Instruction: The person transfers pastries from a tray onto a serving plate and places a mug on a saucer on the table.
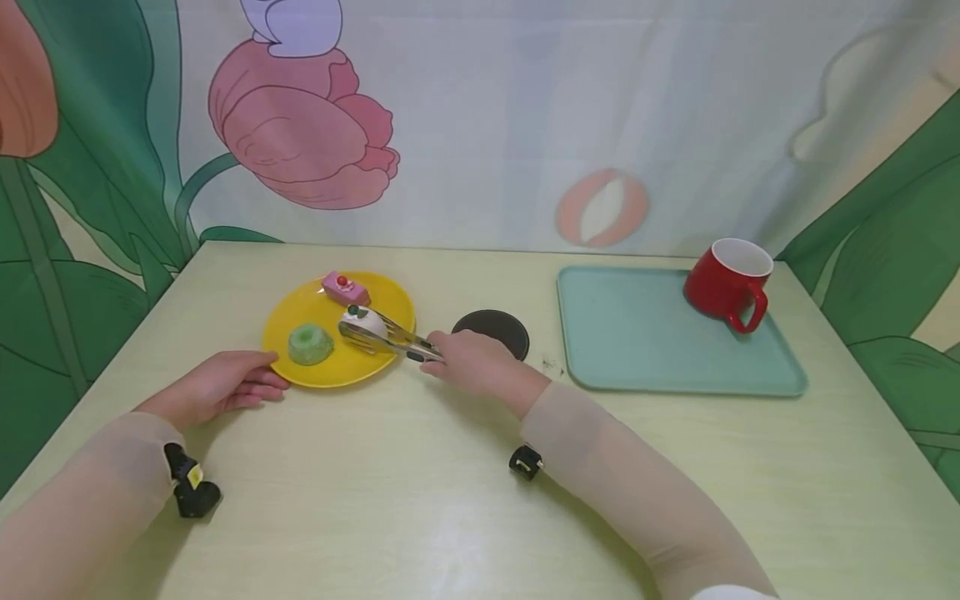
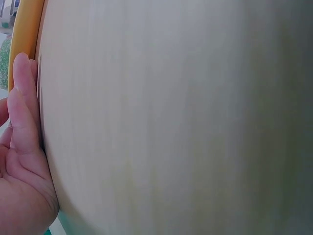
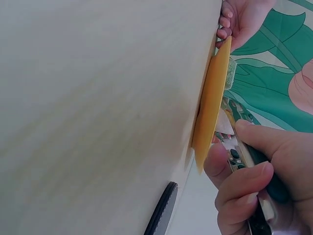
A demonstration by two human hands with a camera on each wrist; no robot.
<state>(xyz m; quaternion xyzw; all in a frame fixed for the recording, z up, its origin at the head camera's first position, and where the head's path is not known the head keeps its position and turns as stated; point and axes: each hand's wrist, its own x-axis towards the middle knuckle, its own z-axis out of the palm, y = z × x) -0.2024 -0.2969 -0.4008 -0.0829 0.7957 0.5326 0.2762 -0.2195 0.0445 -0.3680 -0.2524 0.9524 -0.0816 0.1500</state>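
My right hand (image 1: 480, 364) grips metal tongs (image 1: 411, 345). Between the tongs' heads is a small white cake (image 1: 366, 322) with a dark green topping, over the right part of a yellow plate (image 1: 341, 377). Whether the cake touches the plate I cannot tell. At the plate's left rim, my left hand (image 1: 228, 385) pinches the edge, thumb above and fingers beside and below it in the right wrist view. A green ring-shaped cake (image 1: 310, 344) sits on the plate near that hand. Behind it lies a pink cake slice (image 1: 347, 290) with a red topping.
Just beyond my right hand is a round black coaster (image 1: 495, 327), partly covered by the hand. Farther right lies a pale green tray (image 1: 637, 350) bearing a red mug (image 1: 712, 283), which leans at its back right. A printed curtain (image 1: 480, 125) hangs behind the table.
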